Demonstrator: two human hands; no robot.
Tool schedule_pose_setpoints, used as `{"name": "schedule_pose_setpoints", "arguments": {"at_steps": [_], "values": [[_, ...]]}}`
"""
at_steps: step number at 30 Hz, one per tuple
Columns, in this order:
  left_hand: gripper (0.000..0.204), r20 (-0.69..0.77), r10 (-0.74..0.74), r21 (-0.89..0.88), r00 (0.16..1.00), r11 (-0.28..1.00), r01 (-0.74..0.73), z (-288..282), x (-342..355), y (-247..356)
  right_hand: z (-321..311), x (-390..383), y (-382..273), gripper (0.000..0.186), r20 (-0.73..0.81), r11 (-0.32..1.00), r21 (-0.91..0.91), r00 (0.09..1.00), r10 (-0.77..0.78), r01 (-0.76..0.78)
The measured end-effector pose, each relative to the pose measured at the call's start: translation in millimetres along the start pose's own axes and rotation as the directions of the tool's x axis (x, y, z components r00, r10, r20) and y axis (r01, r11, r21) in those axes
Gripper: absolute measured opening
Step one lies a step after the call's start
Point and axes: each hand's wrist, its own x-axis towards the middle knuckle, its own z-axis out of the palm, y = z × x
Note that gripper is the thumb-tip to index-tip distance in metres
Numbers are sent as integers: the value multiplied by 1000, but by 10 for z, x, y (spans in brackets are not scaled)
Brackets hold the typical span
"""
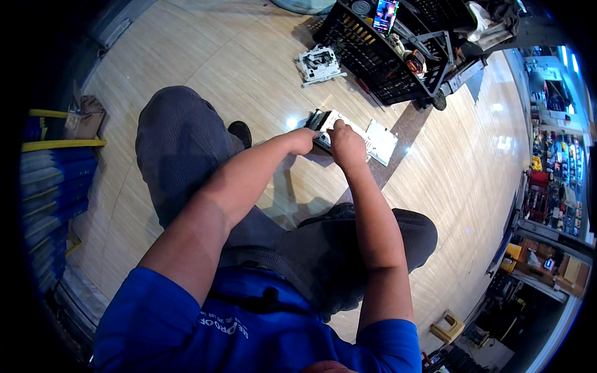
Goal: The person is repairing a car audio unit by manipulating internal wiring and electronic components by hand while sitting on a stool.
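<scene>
On the floor in front of me sits a boxy device (pixel 334 117) with a pale top and dark sides; its exact kind cannot be made out. My left hand (pixel 303 142) is closed on its near left edge, with the fingertips partly hidden. Over the top of the device, my right hand (pixel 348 145) is closed in a pinch, and what lies between the fingers does not show. Beside the device on the right lies a flat white panel (pixel 382 143). Farther off, a white and black mechanism frame (pixel 319 65) rests on the floor.
A black plastic crate (pixel 379 73) holding tools, cables and a lit phone (pixel 385 16) stands at the far right. Blue stacked packs (pixel 59 186) line the left side. Stocked shelves (pixel 553 174) run along the right; a yellowish stool (pixel 447 327) stands near them.
</scene>
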Motion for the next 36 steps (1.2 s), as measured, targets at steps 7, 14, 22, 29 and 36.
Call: {"name": "schedule_pose_setpoints", "arguments": {"at_steps": [7,14,22,29,36], "values": [[56,-18,26,-6,1000,1000,-26,82,103,-48,82,7,72,22,-52,999,36,998,23,-21],[54,-36,67,42,997,997,-65,60,72,-69,-40,15,8,26,52,996,68,997,58,-62],[55,-24,30,-14,999,999,-30,40,49,-19,-16,20,52,26,34,996,54,997,74,-76],[56,-20,52,2,998,999,-52,84,112,-105,-37,-2,-14,26,36,1000,11,999,27,-27],[56,-19,63,14,998,998,-63,57,75,-44,-12,22,26,26,59,995,22,994,94,-95]]}}
